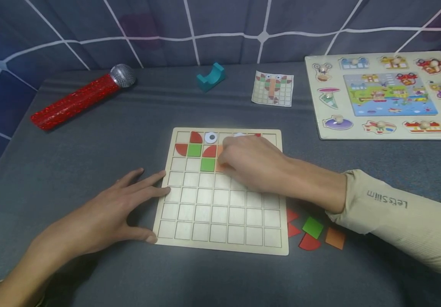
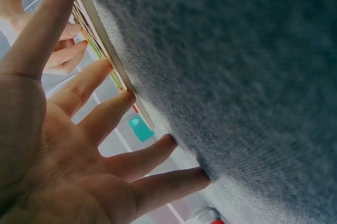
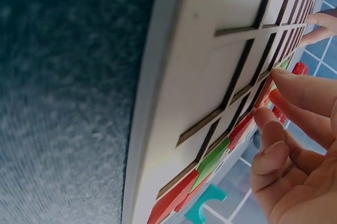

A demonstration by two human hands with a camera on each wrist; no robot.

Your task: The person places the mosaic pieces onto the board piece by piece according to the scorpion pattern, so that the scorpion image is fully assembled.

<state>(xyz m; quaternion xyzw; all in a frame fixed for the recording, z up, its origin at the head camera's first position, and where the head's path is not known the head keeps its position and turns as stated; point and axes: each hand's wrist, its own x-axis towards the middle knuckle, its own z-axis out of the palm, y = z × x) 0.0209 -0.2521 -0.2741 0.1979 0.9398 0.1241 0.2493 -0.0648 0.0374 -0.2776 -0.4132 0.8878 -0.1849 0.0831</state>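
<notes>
A wooden grid board (image 1: pixel 220 217) lies flat on the grey surface. Its upper cells hold red quarter-circle tiles (image 1: pixel 210 151), green square tiles (image 1: pixel 207 165) and a white eye tile (image 1: pixel 210 137). My right hand (image 1: pixel 256 164) is over the upper middle, thumb and fingertips pinching at an orange tile (image 1: pixel 220 165) set in the grid; the hand partly hides that tile and those beside it. My left hand (image 1: pixel 114 211) rests at the board's left edge, fingers spread and fairly straight, with the thumb at the lower left corner. In the left wrist view, fingertips (image 2: pixel 129 96) touch the board's edge.
Right of the board lie several loose tiles, among them a green square (image 1: pixel 313 227), a red quarter circle (image 1: pixel 309 242) and an orange square (image 1: pixel 335 238). Behind are a pattern card (image 1: pixel 272 89), a teal arch block (image 1: pixel 211 77), a red microphone (image 1: pixel 78 102) and a knobbed puzzle (image 1: pixel 393 96).
</notes>
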